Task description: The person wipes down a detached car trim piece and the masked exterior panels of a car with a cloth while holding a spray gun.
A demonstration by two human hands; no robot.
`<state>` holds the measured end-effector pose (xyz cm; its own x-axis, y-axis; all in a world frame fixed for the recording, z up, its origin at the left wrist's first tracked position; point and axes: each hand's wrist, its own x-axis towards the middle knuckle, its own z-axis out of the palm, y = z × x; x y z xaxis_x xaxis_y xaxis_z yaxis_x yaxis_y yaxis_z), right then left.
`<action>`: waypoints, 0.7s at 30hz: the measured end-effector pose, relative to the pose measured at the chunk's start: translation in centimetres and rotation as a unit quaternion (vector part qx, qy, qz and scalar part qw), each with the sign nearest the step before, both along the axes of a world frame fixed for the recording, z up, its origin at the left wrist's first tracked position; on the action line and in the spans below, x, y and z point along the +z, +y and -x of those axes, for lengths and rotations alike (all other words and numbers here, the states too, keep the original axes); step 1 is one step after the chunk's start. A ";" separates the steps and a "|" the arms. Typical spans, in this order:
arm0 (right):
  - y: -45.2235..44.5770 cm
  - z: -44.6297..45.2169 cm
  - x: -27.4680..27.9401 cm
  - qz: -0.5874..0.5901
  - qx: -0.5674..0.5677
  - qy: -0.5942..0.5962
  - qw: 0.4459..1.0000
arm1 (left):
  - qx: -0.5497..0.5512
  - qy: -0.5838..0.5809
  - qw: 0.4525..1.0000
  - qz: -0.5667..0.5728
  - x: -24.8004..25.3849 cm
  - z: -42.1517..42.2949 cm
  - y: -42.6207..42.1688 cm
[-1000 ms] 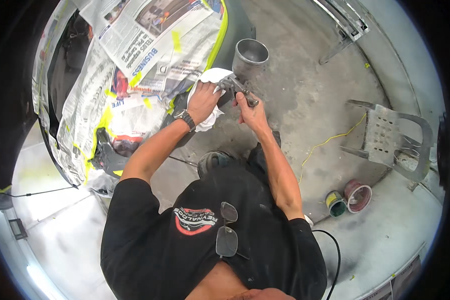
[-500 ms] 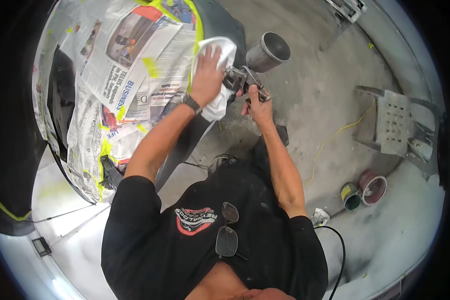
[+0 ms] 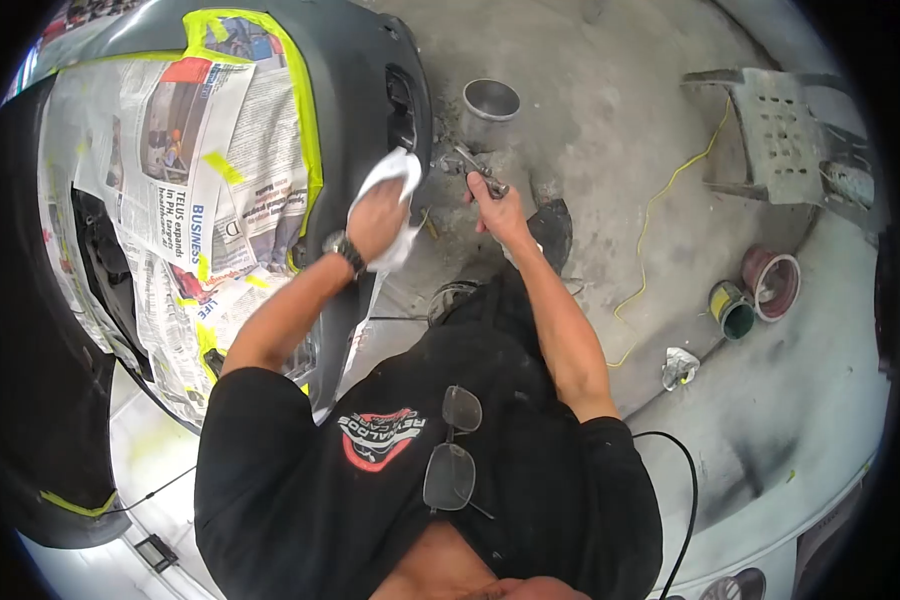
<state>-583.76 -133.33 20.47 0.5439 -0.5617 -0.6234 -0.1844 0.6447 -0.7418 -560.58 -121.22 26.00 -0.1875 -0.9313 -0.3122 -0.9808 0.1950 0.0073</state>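
Observation:
My left hand (image 3: pixel 378 222), with a watch on its wrist, holds a white cloth (image 3: pixel 398 172) against the outer side of a dark grey car bumper (image 3: pixel 355 60). Its fingers are bent over the cloth and slightly blurred. Newspaper sheets (image 3: pixel 175 215) cover the middle of the bumper, edged with yellow-green masking tape (image 3: pixel 312 140). Beyond the cloth, my right hand (image 3: pixel 502 214) is closed around the handle of a spray gun (image 3: pixel 481 170). The gun's metal cup (image 3: pixel 488 130) points away from me, and the gun stands apart from the bumper.
A yellow cord (image 3: pixel 646 225) runs over the concrete floor on the right. Beyond it are a grey-stained plastic chair (image 3: pixel 778 130), a red bucket (image 3: pixel 770 285), a smaller can (image 3: pixel 732 312) and a crumpled wrapper (image 3: pixel 680 369). A black hose (image 3: pixel 692 480) passes by my right side.
The view has shifted, showing more of the bumper's far end. My left hand has slid along the bumper, and the cloth is now bunched under it. The spray gun now sits farther from the cloth.

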 end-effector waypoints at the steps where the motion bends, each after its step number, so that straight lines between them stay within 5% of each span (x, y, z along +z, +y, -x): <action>1: 0.3 0.5 0.1 0.003 -0.007 0.001 1.000 | 0.019 0.008 0.998 -0.051 0.3 0.9 2.7; 4: 0.4 1.3 0.4 0.008 -0.012 0.000 1.000 | 0.075 0.097 0.984 -0.131 -0.8 1.1 13.6; 6: 0.5 1.7 -0.1 -0.004 -0.004 0.002 1.000 | -0.046 0.001 0.986 -0.163 0.9 1.2 16.9; 8: 0.7 1.9 -0.3 -0.005 0.017 0.020 1.000 | -0.030 0.013 0.966 -0.255 4.3 1.7 15.8; 17: 0.9 0.4 -5.8 -0.034 0.060 0.063 0.996 | 0.009 -0.015 0.988 -0.157 8.7 0.9 13.3; 21: -0.9 -1.4 -3.3 -0.057 0.047 0.019 0.997 | 0.008 -0.016 0.989 -0.145 9.1 0.8 11.5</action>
